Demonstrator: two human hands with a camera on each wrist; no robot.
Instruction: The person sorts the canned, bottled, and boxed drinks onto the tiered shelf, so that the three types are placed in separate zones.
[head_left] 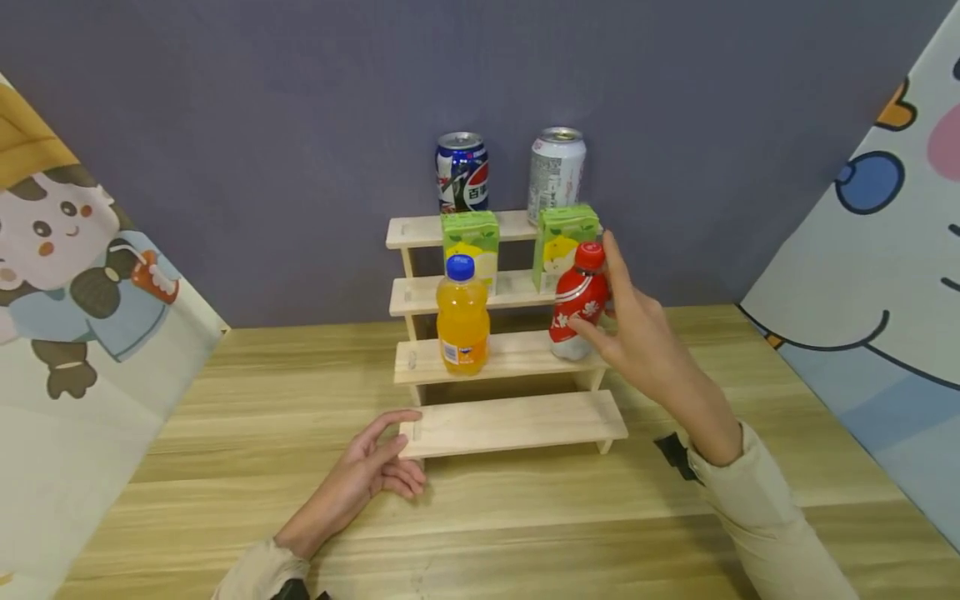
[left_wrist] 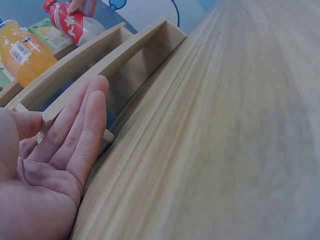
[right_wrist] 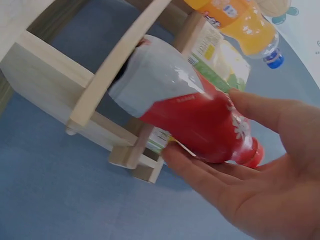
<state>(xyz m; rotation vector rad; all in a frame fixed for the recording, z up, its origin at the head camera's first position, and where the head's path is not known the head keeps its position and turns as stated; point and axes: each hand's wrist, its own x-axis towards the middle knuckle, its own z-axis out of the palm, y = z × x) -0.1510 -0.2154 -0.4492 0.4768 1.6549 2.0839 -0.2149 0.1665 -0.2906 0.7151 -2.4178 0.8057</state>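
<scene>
In the head view a stepped wooden display rack point(head_left: 517, 423) stands on the table. My left hand point(head_left: 375, 458) holds the left end of its lowest step, thumb and index finger at the board's corner. At the right end of the second step from the bottom, my right hand point(head_left: 637, 333) grips a red-labelled plastic bottle point(head_left: 581, 292) with a red cap. The right wrist view has the thumb on one side of this bottle point(right_wrist: 195, 115) and fingers on the other, its base right at the step. An orange soda bottle point(head_left: 462, 321) with a blue cap stands left on that step.
Two green juice cartons, the left one point(head_left: 472, 237) and the right one point(head_left: 562, 237), stand on the third step. A blue cola can point(head_left: 462, 175) and a white can point(head_left: 555, 171) occupy the top step. A grey-blue wall panel point(head_left: 300, 167) rises behind.
</scene>
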